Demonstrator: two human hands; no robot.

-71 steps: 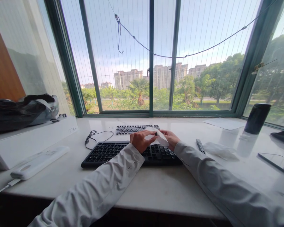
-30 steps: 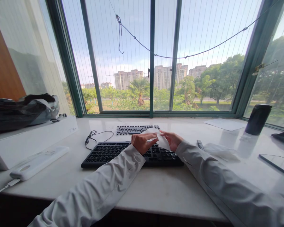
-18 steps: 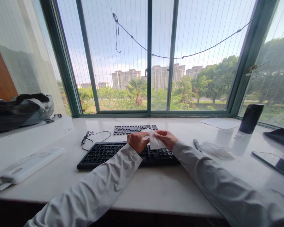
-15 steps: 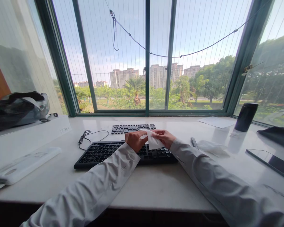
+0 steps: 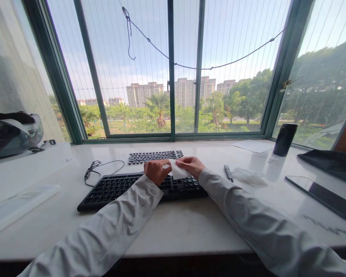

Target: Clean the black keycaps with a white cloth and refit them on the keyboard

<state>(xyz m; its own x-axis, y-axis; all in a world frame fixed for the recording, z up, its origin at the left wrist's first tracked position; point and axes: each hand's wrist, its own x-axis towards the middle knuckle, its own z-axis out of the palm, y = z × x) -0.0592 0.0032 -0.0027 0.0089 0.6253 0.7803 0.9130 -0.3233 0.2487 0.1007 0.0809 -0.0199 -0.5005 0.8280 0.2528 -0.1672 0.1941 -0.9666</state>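
Observation:
Between my two hands is a thin white tissue [image 5: 179, 172], held above the black keyboard [image 5: 109, 188]. My left hand [image 5: 156, 171] pinches its left edge with closed fingers. From the other side my right hand [image 5: 191, 166] grips it between thumb and fingers. The keyboard lies on the white tabletop, its left part showing a grid of dark squares, its middle partly covered by my hands and left sleeve. Behind it, rows of small black keys [image 5: 150, 157] lie in a keyboard-shaped layout.
A black cable [image 5: 93, 168] coils left of the keyboard. To the right are a small dark brush-like tool [image 5: 228, 173], crumpled clear plastic [image 5: 249, 177], a black cylinder [image 5: 285, 139], paper [image 5: 252, 146] and a dark tablet [image 5: 320, 196]. A white box [image 5: 31, 165] carries a dark headset [image 5: 14, 132].
The whole view has shifted, so the scene sits further left in the picture. Both hands still hold the tissue, which now looks more folded and hangs less far down.

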